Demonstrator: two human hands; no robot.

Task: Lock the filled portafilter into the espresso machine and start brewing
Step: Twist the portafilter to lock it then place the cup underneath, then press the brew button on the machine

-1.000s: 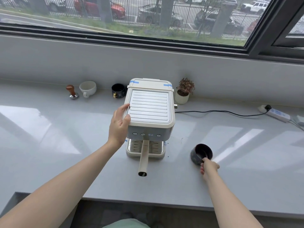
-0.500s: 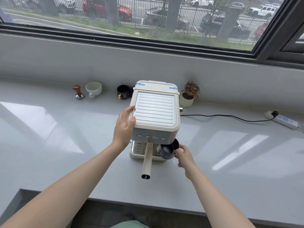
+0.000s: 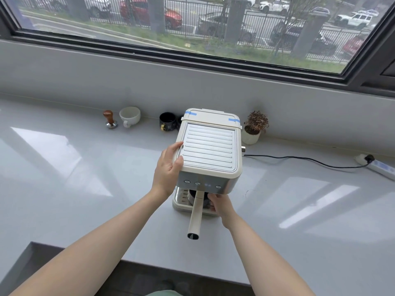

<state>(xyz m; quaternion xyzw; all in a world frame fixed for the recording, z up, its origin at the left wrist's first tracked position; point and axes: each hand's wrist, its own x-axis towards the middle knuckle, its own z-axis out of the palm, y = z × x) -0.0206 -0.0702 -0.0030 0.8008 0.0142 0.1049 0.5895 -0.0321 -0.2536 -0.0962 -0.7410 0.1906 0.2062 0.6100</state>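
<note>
A cream espresso machine (image 3: 210,150) stands mid-counter, its ribbed top facing me and a row of buttons (image 3: 202,184) along its front. The portafilter sits under the front, and its long cream handle (image 3: 196,216) points straight toward me. My left hand (image 3: 168,169) grips the machine's left upper edge. My right hand (image 3: 220,205) reaches under the front panel and holds a dark cup (image 3: 192,194) on the drip tray (image 3: 180,202), beneath the portafilter. The handle and the panel hide most of the cup.
Along the back wall stand a wooden-knobbed tamper (image 3: 110,119), a white cup (image 3: 129,115), a black mug (image 3: 168,124) and a small potted plant (image 3: 254,129). A black cable (image 3: 299,160) runs right to a power strip (image 3: 382,169). The counter's front edge lies near my elbows.
My right hand carried the dark cup from the counter on the right leftward and set it under the machine's front. My left hand stayed on the machine's side.
</note>
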